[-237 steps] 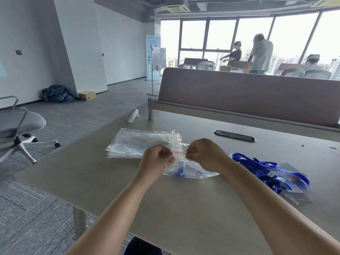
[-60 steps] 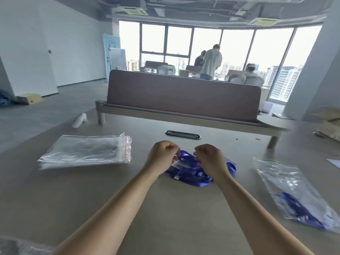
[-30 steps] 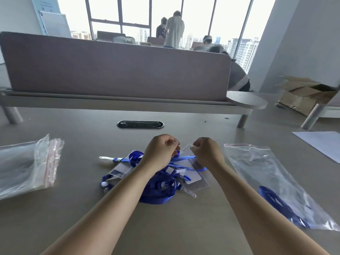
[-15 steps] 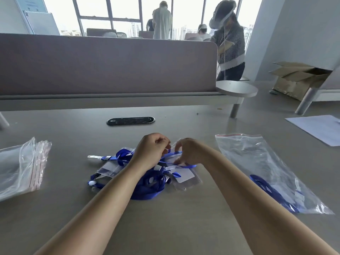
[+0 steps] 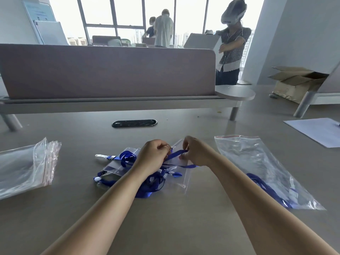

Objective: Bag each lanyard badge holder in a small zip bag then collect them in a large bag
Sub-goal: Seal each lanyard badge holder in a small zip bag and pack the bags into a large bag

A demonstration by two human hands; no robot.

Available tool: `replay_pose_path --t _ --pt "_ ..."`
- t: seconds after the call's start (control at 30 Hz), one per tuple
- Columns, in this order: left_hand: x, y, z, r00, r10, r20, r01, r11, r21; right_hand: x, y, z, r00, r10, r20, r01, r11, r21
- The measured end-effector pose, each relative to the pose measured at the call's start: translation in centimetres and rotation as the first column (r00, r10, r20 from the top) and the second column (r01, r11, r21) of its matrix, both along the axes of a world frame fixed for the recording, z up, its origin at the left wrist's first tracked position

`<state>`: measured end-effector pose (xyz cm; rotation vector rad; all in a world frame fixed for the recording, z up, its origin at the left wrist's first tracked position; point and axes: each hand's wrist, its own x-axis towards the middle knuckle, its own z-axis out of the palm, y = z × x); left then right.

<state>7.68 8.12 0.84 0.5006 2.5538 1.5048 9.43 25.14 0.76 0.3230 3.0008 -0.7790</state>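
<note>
Both left hand (image 5: pixel 152 155) and right hand (image 5: pixel 197 153) pinched on a blue lanyard (image 5: pixel 176 153), taupe desk (image 5: pixel 165 227), office windows (image 5: pixel 128 11) beyond

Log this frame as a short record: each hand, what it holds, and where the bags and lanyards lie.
left hand: pinches a blue strap above the lanyard pile
right hand: pinches the same blue strap, further right
lanyard pile: tangled, mid table, partly under the hands
small zip bags: stack at far left, untouched
large bag: right of the hands, a blue lanyard inside
</note>
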Motion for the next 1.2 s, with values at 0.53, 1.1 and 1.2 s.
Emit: replay_pose_path --t 0.53,1.1,1.2 --pt "2.5 -3.2 3.8 0.99 -0.037 -0.137 0.03 0.998 -0.051 3.5 -3.7 6.0 0.933 -0.028 -0.358 -0.084 0.952 -0.294" --pt "2.2 -6.4 5.1 0.967 0.135 -0.218 -0.122 0.99 0.072 3.8 -6.4 8.0 0.876 -0.088 -0.473 0.018 0.988 -0.15" --pt "2.3 -7.0 5.6 0.965 0.135 -0.223 -0.117 0.989 0.091 3.7 -7.2 8.6 0.866 -0.103 -0.49 -0.004 0.977 -0.213"
